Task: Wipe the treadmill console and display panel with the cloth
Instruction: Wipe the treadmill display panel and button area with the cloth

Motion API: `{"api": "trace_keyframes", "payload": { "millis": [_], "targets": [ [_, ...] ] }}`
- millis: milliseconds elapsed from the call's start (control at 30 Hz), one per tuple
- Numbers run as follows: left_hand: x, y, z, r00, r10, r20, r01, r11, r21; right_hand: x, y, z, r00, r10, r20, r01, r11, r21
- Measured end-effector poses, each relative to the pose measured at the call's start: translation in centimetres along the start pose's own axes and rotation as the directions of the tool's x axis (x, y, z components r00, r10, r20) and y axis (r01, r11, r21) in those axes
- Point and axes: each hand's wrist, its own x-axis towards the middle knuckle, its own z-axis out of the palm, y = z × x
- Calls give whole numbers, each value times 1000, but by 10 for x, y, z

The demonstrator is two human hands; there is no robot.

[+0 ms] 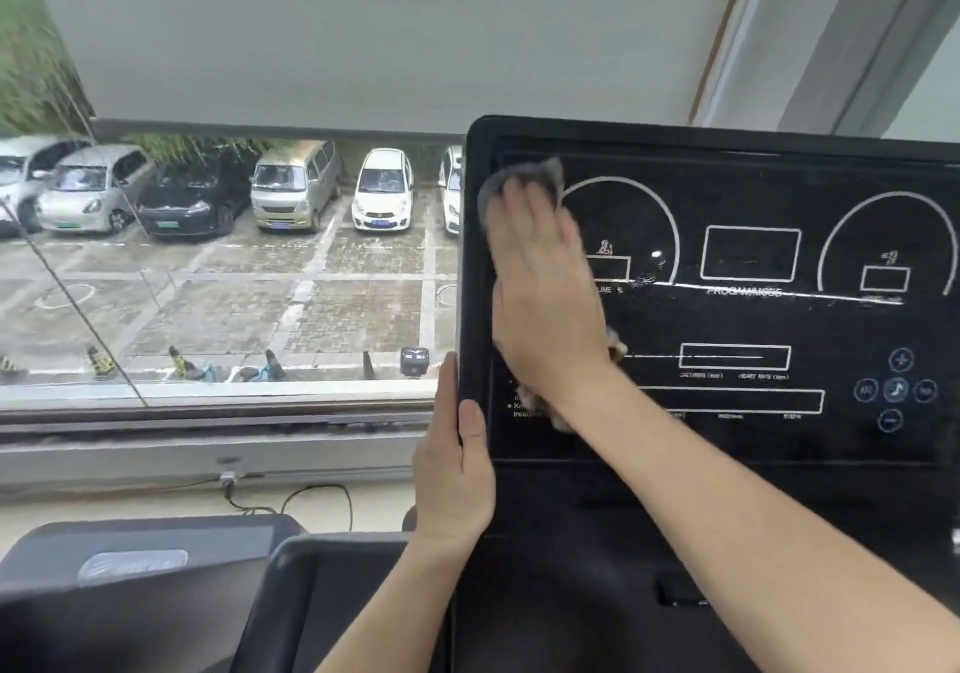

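My flat right hand (540,298) presses the grey cloth (524,178) on the black display panel (753,319); left hand (454,475) grips its left edge.

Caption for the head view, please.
Right hand presses a cloth on the display panel while left hand grips its left edge.

The display panel (727,319) is black, drawn over with thin white arcs, rectangles and lettering. Its round buttons (895,389) are outlined in pale blue. The cloth (524,173) is grey (brownish and mottled at its lower end). The roller blind (363,33) is plain off-white. Outside, a silver car (88,194), a black car (192,199), a beige van (293,183) and a white car (383,189) show against paving (353,308) of grey-brown brick crossed by white lines.
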Motion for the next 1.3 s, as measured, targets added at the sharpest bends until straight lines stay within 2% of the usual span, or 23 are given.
{"api": "trace_keyframes", "payload": {
  "millis": [100,167,200,267,333,400,467,533,600,667,700,733,833,900,967,1033,1133,1200,1233,1300],
  "targets": [
    [2,-6,3,999,-40,-13,40,999,22,-72,-16,8,941,-303,153,293,953,80],
    [3,-9,3,999,-26,-35,27,999,27,-75,-6,6,879,-452,149,441,892,101],
    [2,-6,2,999,-13,-33,14,1000,25,-59,1,3,863,-482,151,478,876,66],
    [1,-2,0,1000,-8,-7,8,1000,1,-5,7,-7,912,-390,124,397,917,-34],
    [0,-1,-1,1000,-23,8,23,1000,-9,53,13,-19,983,-179,43,182,980,-84],
    [1,-2,-1,1000,-26,18,26,999,-22,78,10,-23,999,-3,-32,0,996,-86],
    [1,-3,0,1000,-23,14,23,998,-52,60,-5,-17,998,61,-30,-64,991,-114],
    [2,-4,-1,1000,-28,15,29,997,-71,10,-18,-5,999,-16,32,19,996,-93],
    [3,0,-5,998,-61,17,62,996,-66,-44,-21,5,976,-167,140,170,985,-14],
    [12,14,-10,998,-56,8,56,996,-67,-65,-6,5,939,-299,172,303,953,7],
    [21,25,-13,999,-33,-5,32,997,-65,-60,6,2,933,-318,168,322,947,7],
    [34,38,-14,1000,-3,-9,2,999,-50,-48,20,-4,947,-281,156,284,959,0],
    [75,71,-6,998,63,15,-63,998,9,4,81,-27,1000,4,23,-2,998,-63],
    [87,81,3,997,69,-15,-68,997,47,26,111,-38,979,204,-24,-206,975,-86],
    [87,81,7,993,86,-78,-80,994,79,36,102,-37,942,323,-92,-329,942,-67],
    [84,79,8,988,115,-103,-108,991,76,47,65,-30,955,274,-114,-277,961,-12],
    [84,80,7,985,135,-106,-128,989,71,78,13,-20,990,62,-124,-48,993,108],
    [83,84,6,984,136,-111,-128,989,80,103,-1,-29,994,-2,-105,6,999,41],
    [82,84,6,986,129,-108,-121,990,80,113,-4,-34,1000,-6,-18,6,1000,-5],
    [82,83,6,990,104,-91,-96,992,84,131,-4,-42,981,36,193,-50,996,69]
  ]
}}
